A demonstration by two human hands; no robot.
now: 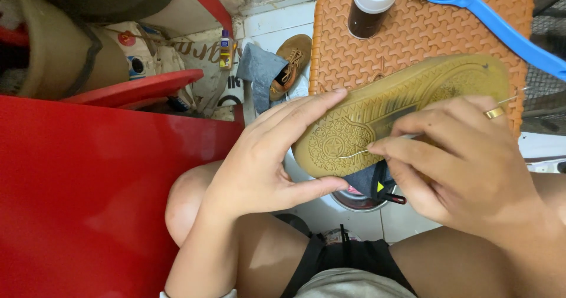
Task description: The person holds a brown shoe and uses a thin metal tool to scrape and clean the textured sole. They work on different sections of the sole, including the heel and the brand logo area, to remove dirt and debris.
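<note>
A shoe [413, 91] lies sole-up across the middle, its yellow-brown rubber sole patterned with ridges and a star at the heel. My left hand [265, 156] grips the heel end, fingers over the sole and thumb underneath. My right hand [466, 156], a gold ring on one finger, pinches a thin pale thread or needle [352, 154] that runs onto the heel of the sole. The shoe's dark upper [368, 180] hangs below, mostly hidden.
An orange plastic stool [365, 50] stands behind the shoe, bearing a brown bottle [370, 6] with a white cap and a blue brush [501, 24]. A second brown shoe [290, 65] lies on the white tiled floor. A red panel [82, 192] fills the left. My bare knees are below.
</note>
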